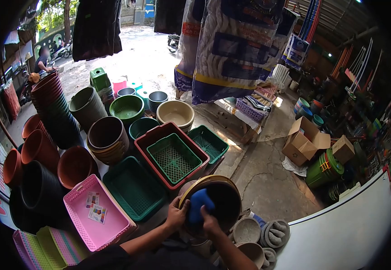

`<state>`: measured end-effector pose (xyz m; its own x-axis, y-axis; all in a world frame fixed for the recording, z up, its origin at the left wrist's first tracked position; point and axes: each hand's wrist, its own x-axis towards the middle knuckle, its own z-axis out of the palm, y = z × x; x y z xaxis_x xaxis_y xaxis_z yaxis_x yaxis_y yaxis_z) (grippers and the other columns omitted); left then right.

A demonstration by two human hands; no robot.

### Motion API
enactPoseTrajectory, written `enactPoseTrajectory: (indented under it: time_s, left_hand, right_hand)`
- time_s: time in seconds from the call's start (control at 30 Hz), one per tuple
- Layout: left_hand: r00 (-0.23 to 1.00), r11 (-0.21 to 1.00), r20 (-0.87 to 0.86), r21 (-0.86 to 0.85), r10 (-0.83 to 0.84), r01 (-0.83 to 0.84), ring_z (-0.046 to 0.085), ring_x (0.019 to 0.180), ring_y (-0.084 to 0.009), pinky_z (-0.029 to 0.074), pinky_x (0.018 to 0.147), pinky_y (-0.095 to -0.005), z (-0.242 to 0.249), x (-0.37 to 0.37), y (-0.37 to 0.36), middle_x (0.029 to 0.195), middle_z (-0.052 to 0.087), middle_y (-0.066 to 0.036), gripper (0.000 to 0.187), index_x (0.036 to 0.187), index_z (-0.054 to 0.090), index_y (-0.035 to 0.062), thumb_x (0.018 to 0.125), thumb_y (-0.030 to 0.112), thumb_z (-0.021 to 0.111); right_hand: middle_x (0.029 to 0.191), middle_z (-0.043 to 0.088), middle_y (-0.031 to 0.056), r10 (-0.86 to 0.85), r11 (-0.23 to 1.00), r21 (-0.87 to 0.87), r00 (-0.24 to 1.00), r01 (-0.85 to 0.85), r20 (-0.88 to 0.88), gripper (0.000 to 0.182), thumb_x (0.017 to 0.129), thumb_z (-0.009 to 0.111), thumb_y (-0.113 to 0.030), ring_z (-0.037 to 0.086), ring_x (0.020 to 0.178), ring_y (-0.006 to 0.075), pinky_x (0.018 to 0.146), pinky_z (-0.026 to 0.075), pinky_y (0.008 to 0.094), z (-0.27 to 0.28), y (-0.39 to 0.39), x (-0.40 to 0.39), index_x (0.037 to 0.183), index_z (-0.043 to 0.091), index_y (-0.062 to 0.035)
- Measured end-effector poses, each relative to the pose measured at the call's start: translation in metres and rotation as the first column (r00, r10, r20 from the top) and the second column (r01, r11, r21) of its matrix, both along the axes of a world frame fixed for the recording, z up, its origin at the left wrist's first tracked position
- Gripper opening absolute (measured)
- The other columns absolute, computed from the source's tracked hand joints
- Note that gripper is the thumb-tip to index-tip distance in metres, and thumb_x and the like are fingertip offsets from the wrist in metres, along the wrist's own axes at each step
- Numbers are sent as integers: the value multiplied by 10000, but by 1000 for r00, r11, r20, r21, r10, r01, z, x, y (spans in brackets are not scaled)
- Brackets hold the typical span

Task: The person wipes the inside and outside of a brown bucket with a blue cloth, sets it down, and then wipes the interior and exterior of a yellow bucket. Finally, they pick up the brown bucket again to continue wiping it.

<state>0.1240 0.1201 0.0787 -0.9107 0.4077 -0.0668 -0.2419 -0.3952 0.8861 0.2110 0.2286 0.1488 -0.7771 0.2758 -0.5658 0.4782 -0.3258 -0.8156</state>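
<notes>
Apparently light and limp, the blue cloth (199,208) lies bunched in the closed right hand (211,224) at the dark bucket's (226,197) mouth, best pinched mid-fold, while the left hand (176,217) grips that bucket's probably stiff, smooth rim.

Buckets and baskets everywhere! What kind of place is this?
Probably a shop selling household things: there are tall stacked pots, a pink basket with paper labels inside, and wrapped packages hanging up.

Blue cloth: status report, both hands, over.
Left hand gripping rim of bucket. Right hand holding blue cloth at its mouth. Red basket crowding the far side.
</notes>
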Motion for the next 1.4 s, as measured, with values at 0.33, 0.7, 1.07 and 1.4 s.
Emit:
enactPoseTrajectory:
  time_s: [0.33, 0.7, 1.07, 1.4]
  left_hand:
    - [988, 995, -127, -46, -89, 84, 556, 941, -97, 424, 833, -221, 7, -31, -22, 990, 589, -11, 400, 1014, 557, 21, 648, -132, 504]
    - [953, 975, 235, 163, -189, 153, 600, 901, -134, 510, 785, -261, 25, -20, -3, 998, 591, -49, 462, 1072, 520, 37, 644, -137, 517]
    - [949, 980, 264, 139, -175, 142, 561, 693, -113, 499, 609, -239, 10, -34, -18, 873, 550, -31, 460, 1119, 513, 38, 678, -89, 539]
    - [680, 602, -250, -720, -689, 345, 524, 1148, -319, 430, 997, -419, 44, -75, -60, 1206, 501, -220, 912, 1276, 333, -8, 685, 477, 828]
  right_hand:
    - [1484, 358, 155, 397, -483, 751, 651, -451, 647, 646, 774, 546, -261, 305, 1394, 272, 1142, 131, 541, -30, 87, 69, 1373, 448, -39]
    - [1486, 332, 192, 684, 310, 943, 717, -123, -131, 697, 794, 540, -121, 281, 1390, 363, 1138, 195, 479, -32, 24, -14, 1454, 320, -76]
    - [970, 662, 109, 792, 15, 974, 598, -227, 127, 400, 768, 654, -198, 647, 914, 249, 812, 479, 335, 15, 30, 66, 1132, 581, -49]
    - [991, 666, 99, 697, -49, 994, 710, -93, 101, 374, 741, 627, -145, 643, 940, 262, 867, 473, 396, -5, 74, 91, 1110, 622, -81]
